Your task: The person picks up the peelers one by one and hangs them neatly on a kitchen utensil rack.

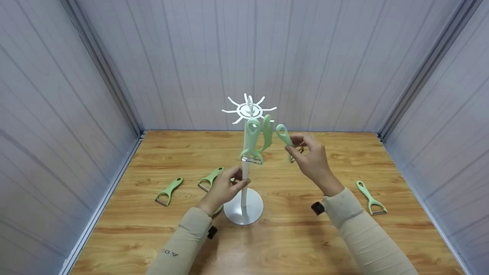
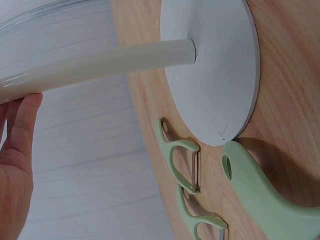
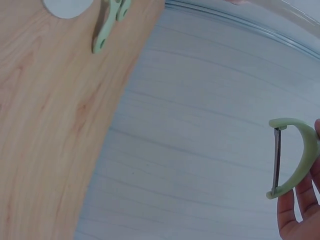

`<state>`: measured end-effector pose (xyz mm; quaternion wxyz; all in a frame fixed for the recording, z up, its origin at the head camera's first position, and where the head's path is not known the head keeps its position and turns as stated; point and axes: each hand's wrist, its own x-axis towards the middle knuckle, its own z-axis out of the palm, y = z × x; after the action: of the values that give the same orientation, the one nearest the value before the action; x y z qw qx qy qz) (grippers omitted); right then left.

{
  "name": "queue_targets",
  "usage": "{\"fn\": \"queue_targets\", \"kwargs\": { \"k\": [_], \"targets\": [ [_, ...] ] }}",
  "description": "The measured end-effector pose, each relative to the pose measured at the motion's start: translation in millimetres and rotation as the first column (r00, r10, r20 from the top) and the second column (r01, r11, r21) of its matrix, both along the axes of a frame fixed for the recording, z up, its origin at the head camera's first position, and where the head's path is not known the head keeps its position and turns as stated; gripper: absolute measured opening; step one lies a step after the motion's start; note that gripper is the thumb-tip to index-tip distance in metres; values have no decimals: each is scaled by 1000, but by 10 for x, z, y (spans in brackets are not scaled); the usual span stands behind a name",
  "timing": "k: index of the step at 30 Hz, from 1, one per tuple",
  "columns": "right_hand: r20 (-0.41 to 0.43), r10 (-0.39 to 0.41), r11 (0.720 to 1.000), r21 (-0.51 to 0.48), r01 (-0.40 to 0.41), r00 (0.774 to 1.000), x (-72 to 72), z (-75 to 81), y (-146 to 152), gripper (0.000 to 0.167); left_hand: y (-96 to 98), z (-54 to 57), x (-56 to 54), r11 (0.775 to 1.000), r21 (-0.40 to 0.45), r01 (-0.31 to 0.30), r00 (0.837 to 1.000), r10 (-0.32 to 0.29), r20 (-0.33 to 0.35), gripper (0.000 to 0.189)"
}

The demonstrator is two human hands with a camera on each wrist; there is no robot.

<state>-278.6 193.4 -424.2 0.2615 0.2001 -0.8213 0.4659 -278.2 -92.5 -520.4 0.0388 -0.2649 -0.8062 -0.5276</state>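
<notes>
A white rack stand carries a ring of hooks (image 1: pixel 249 110) on top of its pole (image 2: pixel 120 62), with a round base (image 1: pixel 235 214) on the table. My left hand (image 1: pixel 226 187) grips the pole partway up, thumb and fingers on either side. To the right of the hooks, my right hand (image 1: pixel 315 158) pinches a light green peeler (image 1: pixel 283 133) near its head. The handle's holed end points up and left, and the blade (image 3: pixel 277 157) faces out in the right wrist view. From the front hooks hang a green peeler (image 1: pixel 252 137) and another peeler (image 1: pixel 267 133) beside it.
On the wooden table (image 1: pixel 290 236) lie a peeler (image 1: pixel 170 191) at far left, one (image 1: pixel 210 178) behind my left hand and one (image 1: pixel 370 198) at right. Another peeler (image 2: pixel 265 195) lies beside the base, mostly hidden by my left forearm. Panel walls (image 1: pixel 305 57) enclose three sides.
</notes>
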Motion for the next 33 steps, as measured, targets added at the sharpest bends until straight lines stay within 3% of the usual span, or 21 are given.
{"fn": "queue_targets", "kwargs": {
  "k": [16, 33],
  "targets": [
    [-121, -3, 999, -42, -2, 993, 26, 365, -99, 21, -7, -10, -15, 1000, -15, -2, 1000, 2, -8, 15],
    [-211, 31, 998, -45, -41, 977, 35, 550, -204, 23, -4, 0, -19, 1000, -22, 12, 999, -13, -35, 15]
  ]
}}
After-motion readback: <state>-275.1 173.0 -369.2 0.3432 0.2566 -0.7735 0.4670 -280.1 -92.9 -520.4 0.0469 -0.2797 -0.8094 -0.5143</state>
